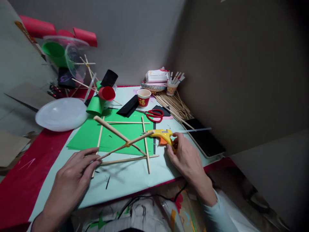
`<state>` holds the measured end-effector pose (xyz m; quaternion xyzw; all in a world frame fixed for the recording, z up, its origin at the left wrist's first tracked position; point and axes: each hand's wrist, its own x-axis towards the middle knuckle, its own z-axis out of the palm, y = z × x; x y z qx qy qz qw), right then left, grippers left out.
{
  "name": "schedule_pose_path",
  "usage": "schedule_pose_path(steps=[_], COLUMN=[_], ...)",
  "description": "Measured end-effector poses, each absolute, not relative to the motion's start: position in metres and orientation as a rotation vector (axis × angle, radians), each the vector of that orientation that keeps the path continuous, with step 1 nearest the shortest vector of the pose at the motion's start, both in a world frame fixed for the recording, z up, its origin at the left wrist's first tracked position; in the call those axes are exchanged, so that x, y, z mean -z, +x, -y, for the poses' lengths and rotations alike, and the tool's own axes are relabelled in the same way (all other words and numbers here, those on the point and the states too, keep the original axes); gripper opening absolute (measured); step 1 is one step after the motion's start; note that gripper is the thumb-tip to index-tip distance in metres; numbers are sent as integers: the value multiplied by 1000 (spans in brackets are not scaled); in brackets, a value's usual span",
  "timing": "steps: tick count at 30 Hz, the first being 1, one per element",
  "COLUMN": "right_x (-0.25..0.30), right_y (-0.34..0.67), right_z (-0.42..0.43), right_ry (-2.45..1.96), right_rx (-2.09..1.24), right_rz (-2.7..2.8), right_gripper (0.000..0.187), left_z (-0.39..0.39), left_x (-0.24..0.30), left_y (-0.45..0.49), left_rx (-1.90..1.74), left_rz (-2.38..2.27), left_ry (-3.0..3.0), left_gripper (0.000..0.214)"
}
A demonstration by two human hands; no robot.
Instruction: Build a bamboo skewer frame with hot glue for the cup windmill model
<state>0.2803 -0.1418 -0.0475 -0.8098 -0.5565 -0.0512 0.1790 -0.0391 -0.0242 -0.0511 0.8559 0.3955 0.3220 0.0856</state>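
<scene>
My left hand (76,172) pinches the near left corner of a frame of wooden sticks (123,160). Four-sided at its base, the frame has two more sticks crossing above it, joined at a yellowish spot (127,144). My right hand (187,158) has its fingers closed around the handle of a yellow glue gun (160,133) with an orange trigger. A clear glue stick (202,129) pokes out of its back end. The gun's nozzle points left, close to the frame's right side. Green paper sheets (116,135) lie beneath the frame.
Red-handled scissors (155,115), a red and white paper cup (144,98) and folded black paper (129,105) lie behind the frame. A pile of sticks (176,103) and a dark tablet-like slab (205,137) are at right. Paper tubes (96,104) and a white balloon-like object (61,114) stand left.
</scene>
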Motion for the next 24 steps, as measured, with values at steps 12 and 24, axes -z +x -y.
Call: schedule_pose_path(steps=[12,24], right_x=[44,22], right_y=[281,284], right_z=[147,131], right_ry=[-2359,-2302], right_rx=[180,389], right_rz=[1621,1825], right_gripper=[33,22], left_z=[19,19], left_x=[44,53], left_y=[-51,-56], left_rx=[-833,-968], left_rz=[-1356,-1317], left_ry=[2488,2496], left_gripper=[40,25])
